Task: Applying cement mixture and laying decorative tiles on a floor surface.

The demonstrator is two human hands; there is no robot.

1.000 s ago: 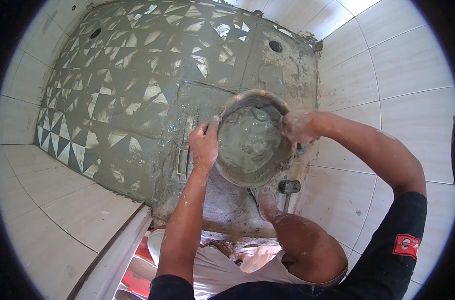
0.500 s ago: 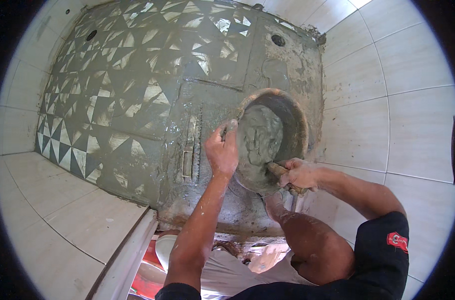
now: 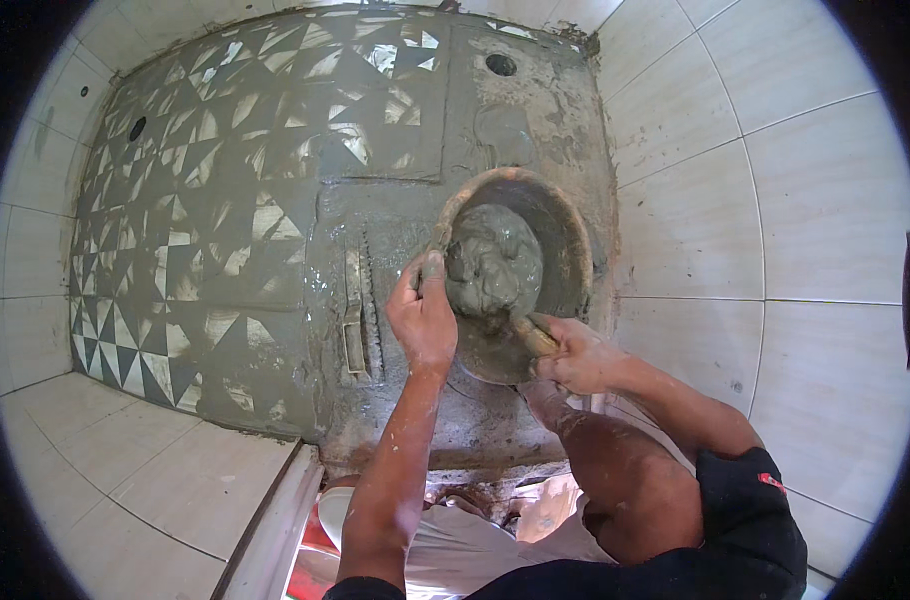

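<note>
A round bucket [image 3: 578, 235] with a mortar-crusted rim stands tilted on the wet floor in front of me. Grey wet mortar [image 3: 495, 260] lies heaped inside it. My left hand [image 3: 422, 315] is closed on the bucket's left rim, thumb uppermost. In my right hand [image 3: 578, 357], at the near right side of the bucket, is the wooden handle of a trowel [image 3: 533, 336]; its blade is hidden in the mortar. Left of the bucket, a notched trowel [image 3: 355, 330] rests on the mortar-covered floor, untouched by either hand.
Patterned triangle tiles [image 3: 140, 365], smeared with grey mortar, cover the floor at the left. A round drain hole [image 3: 500, 65] opens at the far right. Pale tiled walls [image 3: 695, 220] rise on the right. My bare leg [image 3: 635, 470] is close to the bucket's near side.
The mortar has been turned over into a rounder, smoother heap. My right hand has shifted slightly with the trowel, while my left stays at the rim. The whole view has swung a little.
</note>
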